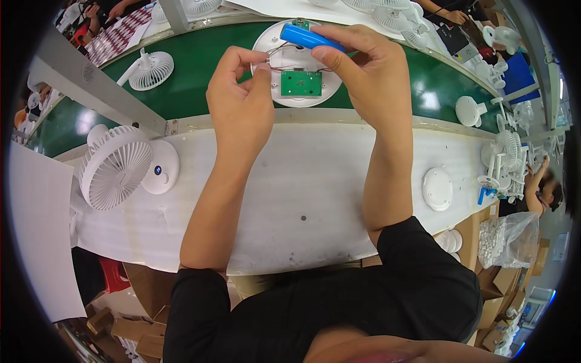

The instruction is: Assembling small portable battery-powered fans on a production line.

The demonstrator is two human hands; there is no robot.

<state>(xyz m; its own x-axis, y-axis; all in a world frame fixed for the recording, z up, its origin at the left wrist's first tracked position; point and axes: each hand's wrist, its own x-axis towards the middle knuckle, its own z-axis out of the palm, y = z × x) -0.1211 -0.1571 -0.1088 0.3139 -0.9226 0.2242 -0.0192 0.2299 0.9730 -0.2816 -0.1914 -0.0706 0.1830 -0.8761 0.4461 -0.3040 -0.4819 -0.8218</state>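
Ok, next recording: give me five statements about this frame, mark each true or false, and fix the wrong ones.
1. The right hand holds a blue cylinder. True.
2. The larger circuit board on the round white base is red. False: that circuit board is green.
3. The left hand grips a white fan. False: the left hand is at the base; the fan stands apart, further left.
4. A white disc lies right of the right forearm. True.
5. The sleeves are yellow. False: black.
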